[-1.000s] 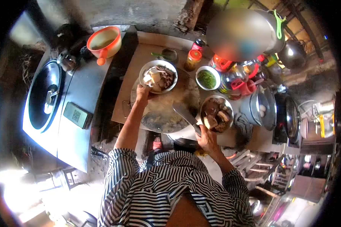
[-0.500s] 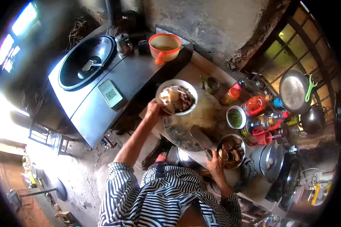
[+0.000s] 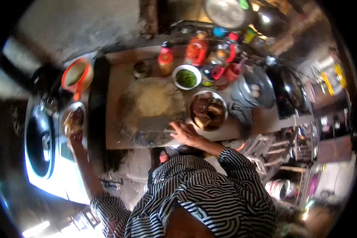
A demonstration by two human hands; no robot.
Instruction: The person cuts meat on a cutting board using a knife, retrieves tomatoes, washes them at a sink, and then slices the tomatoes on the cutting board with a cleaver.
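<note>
The left hand (image 3: 75,139) grips the near rim of the left bowl (image 3: 73,119), which contains pale and brown pieces, blurred. The left bowl is over the stove (image 3: 76,185), between the wok (image 3: 39,158) and the tabletop (image 3: 114,85); whether its base touches the stove cannot be determined. The right hand (image 3: 183,133) is at the near right edge of the round board (image 3: 151,98), fingers at the handle end of the cleaver (image 3: 154,123). Whether this hand is closed on the handle cannot be determined. The cleaver blade is flat over the board and points left.

Just right of the right hand, the chunk bowl (image 3: 208,111) holds brown chunks. Beyond it, to the left, is the greens bowl (image 3: 187,77), filled with chopped greens. Behind the board are a small jar (image 3: 142,69) and a red-lidded jar (image 3: 165,64). A cloth (image 3: 241,116) lies right of the chunk bowl, near the eggs (image 3: 255,91). Beyond the left bowl is the orange-rimmed pan (image 3: 76,75), its handle directed toward the person.
</note>
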